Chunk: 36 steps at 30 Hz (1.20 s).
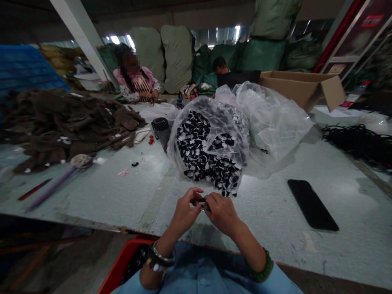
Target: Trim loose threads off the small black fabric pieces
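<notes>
My left hand (pixel 185 210) and my right hand (pixel 223 211) meet over the near edge of the table. Pinched between their fingertips is a small black-and-white piece (pixel 203 201), mostly covered by the fingers. Just beyond them a clear plastic bag (pixel 225 112) lies on its side with its mouth toward me. Many small black-and-white pieces (pixel 196 149) fill it, and a few spill out at the opening close to my right hand.
To the right lies a black phone (pixel 312 204). A dark lidded bottle (pixel 161 132) stands left of the bag. Brown fabric pieces (pixel 70 118) are heaped at left, near a purple-handled stick (pixel 52 190). An orange bin (pixel 118 267) sits below the edge. Two people work across the table.
</notes>
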Tool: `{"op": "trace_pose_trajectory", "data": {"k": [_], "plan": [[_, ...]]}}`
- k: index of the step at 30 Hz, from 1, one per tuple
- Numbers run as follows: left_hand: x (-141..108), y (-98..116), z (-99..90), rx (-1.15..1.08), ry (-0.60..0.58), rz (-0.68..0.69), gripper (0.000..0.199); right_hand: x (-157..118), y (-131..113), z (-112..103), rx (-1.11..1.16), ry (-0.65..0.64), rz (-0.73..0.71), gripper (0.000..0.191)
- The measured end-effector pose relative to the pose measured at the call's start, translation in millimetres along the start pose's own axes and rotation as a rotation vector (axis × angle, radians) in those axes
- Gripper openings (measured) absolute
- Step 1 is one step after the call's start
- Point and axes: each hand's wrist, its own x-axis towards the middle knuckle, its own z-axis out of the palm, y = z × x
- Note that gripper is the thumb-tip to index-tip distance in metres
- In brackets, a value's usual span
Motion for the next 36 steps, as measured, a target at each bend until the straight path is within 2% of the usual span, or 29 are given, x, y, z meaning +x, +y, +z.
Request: {"op": "trace_pose_trajectory", "data": {"k": [2,4,8,12,17,19,24,28,32,34,36], "plan": [[0.3,1.0,1.2,0.086,0.009,0.068,0.037,1.6,2.0,5.5,-0.034,-0.015,-0.008,0.01],[0.5,-0.9,3.9,0.135,0.044,0.106,0.036,1.2,4.4,10.7,-0.009,0.038,0.017,0.008],[0.1,-9.6,10.4,0.131,0.115,0.064,0.026,-4.5,7.9,18.2,0.123,0.196,0.089,0.008],[0.0,-12.7,13.2,0.152,0.139,0.05,0.023,-6.7,9.7,21.9,0.109,0.248,0.152,0.006],[0.2,-13.9,13.4,0.282,0.134,0.113,0.03,-4.1,9.0,23.5,-0.017,0.214,0.104,0.004],[-0.7,-18.4,13.2,0.37,0.203,0.162,0.034,-4.3,7.9,24.8,-0.036,0.233,0.1,0.006],[-1.9,-32.0,11.6,0.463,0.334,0.319,0.022,-3.8,8.4,32.0,-0.034,0.33,0.022,0.014],[-2.2,-28.2,10.9,0.325,0.37,0.265,0.021,-1.8,9.3,40.8,-0.09,0.408,-0.027,0.019],[-2.7,-15.8,12.5,-0.056,0.393,0.091,0.02,-2.4,6.1,44.2,-0.053,0.463,-0.013,0.021],[-2.7,-10.8,13.8,-0.33,0.319,-0.012,0.023,-2.0,3.2,40.7,0.085,0.469,0.02,0.019],[-2.7,-6.9,15.1,-0.552,0.237,-0.074,0.025,-0.2,-0.2,34.5,0.357,0.432,0.108,0.017]]}}
